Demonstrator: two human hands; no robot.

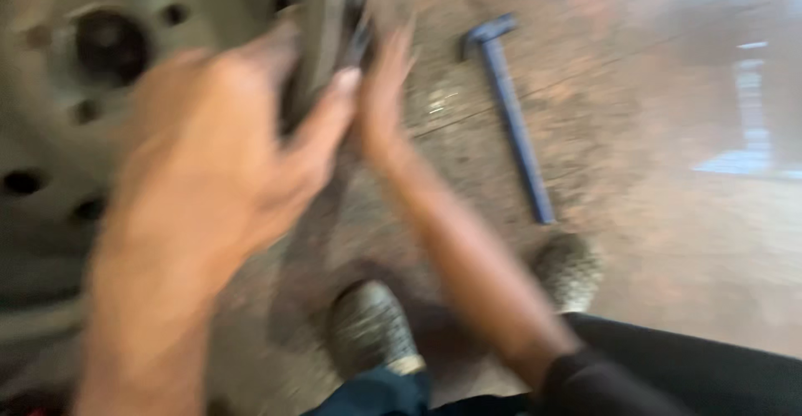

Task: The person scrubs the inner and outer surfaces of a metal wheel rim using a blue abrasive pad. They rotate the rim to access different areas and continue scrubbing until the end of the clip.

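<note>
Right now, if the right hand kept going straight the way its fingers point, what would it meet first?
The right hand points up-frame at the dark edge of the wheel, which its fingertips already seem to touch beside the left hand. Blur hides exact contact. The blue wrench lies off that line.

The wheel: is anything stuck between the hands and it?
Nothing visible is. The left hand grips the wheel at its edge, and the right hand presses against that edge too. The picture is blurred. The blue wrench lies apart on the floor.

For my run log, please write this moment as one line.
left hand: grips wheel edge | right hand: on same edge | blue wrench: lying on floor | image: blurred
</note>
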